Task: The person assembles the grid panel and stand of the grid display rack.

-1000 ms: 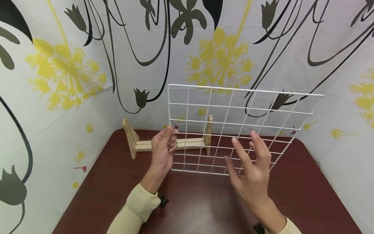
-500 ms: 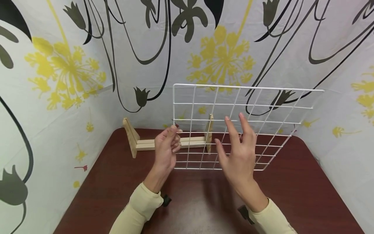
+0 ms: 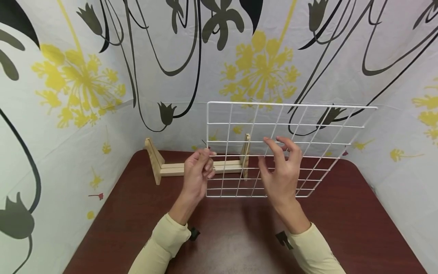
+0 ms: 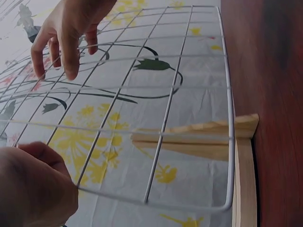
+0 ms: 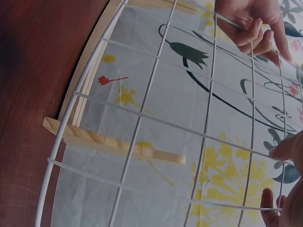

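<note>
A white wire grid panel (image 3: 253, 141) stands tilted up over the table, its top edge toward the wall. My left hand (image 3: 198, 171) grips the panel's left edge wire, thumb uppermost and fingers curled. In front of the panel's middle is my right hand (image 3: 283, 175), fingers bent and spread with the fingertips right at the wires. The left wrist view shows that right hand (image 4: 71, 33) with its fingers apart over the mesh. Behind the panel, a pale wooden stand (image 3: 171, 170) with two upright ends and a grooved crossbar is partly seen through the wires.
The dark red-brown table (image 3: 226, 236) has rounded back corners. White wall fabric (image 3: 137, 76) printed with yellow flowers and dark stems encloses the back and sides. Beside each sleeve, a dark strap end (image 3: 283, 239) sticks out near the wrist.
My right hand has moved left along the panel, and its fingers have bent in closer to the wires. My left hand and the panel's left edge have shifted slightly right.
</note>
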### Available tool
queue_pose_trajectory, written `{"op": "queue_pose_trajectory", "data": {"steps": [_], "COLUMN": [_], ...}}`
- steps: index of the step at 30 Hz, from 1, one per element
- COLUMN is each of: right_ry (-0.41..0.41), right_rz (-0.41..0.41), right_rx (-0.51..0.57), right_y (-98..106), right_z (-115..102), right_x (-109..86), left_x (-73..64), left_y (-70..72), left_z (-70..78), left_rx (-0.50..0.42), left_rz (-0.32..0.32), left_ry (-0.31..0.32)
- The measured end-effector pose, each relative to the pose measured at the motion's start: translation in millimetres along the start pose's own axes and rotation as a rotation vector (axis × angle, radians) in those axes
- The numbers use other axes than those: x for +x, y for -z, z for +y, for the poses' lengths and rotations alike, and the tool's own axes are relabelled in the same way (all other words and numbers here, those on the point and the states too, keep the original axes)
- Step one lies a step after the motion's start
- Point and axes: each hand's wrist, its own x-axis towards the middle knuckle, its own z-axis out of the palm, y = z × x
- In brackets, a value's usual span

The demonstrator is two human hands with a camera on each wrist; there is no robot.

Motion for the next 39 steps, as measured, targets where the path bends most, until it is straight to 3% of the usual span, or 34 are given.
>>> {"op": "queue_pose_trajectory", "data": {"steps": [7,11,14,18,24,27,30,32,35,39], "right_ry": [-0.002,0.003,-0.018,-0.042,-0.064,-0.065,-0.055,-0.048,-0.046,-0.053], "right_rz": [-0.015,-0.014,0.001,0.028,0.021,0.013,0.002,-0.004,-0.004,-0.008], "right_rx": [-0.007,-0.028,-0.026,-0.004,-0.006,-0.016,-0.020,-0.021,-0.020,-0.026], "right_y": [3.4,4.9,7.7,12.6,17.6,20.6,21.8,21.8,22.4,24.1], "right_z": [2.3,2.8,4.4,7.8,11.1,12.0,12.8,13.9,15.5,16.7], "right_x": [1.7,3.3,4.3,5.3,2.3,0.5,-0.8,-0.7,0.2,0.5], "left_x": [2.4,1.6,2.8,6.7,14.0,16.7,15.8,15.6,16.1,17.4], "left_y": [3.2,8.0,13.9,29.0,72.6,97.8,120.8,133.3,146.3,158.7], "left_z": [-1.9,2.5,9.3,20.7,41.6,52.9,63.0,66.0,65.1,57.9], "left_rx": [0.184,0.277,0.280,0.264,0.184,0.172,0.163,0.123,0.117,0.195], "left_rz": [-0.018,0.025,0.080,0.225,0.588,0.743,0.823,0.806,0.723,0.564], "left_ry": [-0.059,-0.088,-0.105,-0.186,-0.340,-0.367,-0.275,-0.175,0.011,0.154]}}
